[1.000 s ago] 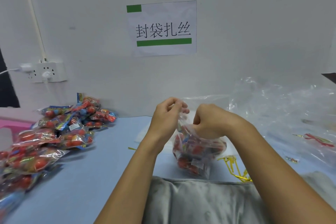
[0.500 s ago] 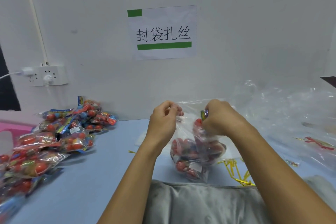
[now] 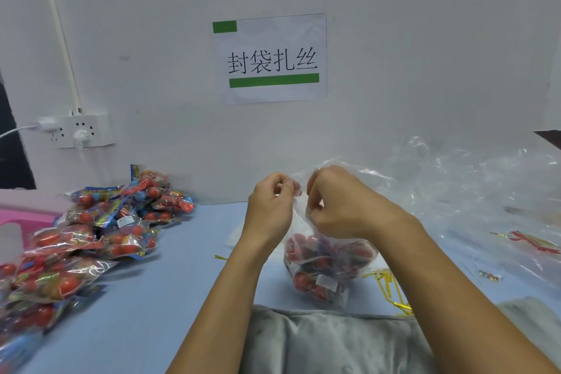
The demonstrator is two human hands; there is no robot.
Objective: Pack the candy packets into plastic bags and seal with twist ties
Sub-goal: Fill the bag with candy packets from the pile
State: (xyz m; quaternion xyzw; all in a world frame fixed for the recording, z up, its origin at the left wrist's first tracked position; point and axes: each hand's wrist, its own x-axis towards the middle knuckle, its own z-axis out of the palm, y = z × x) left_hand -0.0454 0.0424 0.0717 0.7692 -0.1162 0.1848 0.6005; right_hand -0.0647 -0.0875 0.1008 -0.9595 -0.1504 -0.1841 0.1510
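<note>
1. Left hand (image 3: 268,209) pinches the mouth of the plastic bag (image 3: 326,261), fingers curled.
2. Right hand (image 3: 340,206) grips the bag neck just beside it.
3. Bag holds candy packets, sits on blue table (image 3: 170,297) at centre.
4. Loose candy packets (image 3: 91,231) piled left; twist ties (image 3: 391,288) right of bag.

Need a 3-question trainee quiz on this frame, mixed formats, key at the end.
1. True or false: the left hand and right hand both grip the top of the clear plastic bag.
2. The gold twist ties lie: A) left of the bag B) right of the bag C) on the wall.
3. Fill in: the loose candy packets are piled to the person's ____.

Key: 1 true; 2 B; 3 left.
</note>
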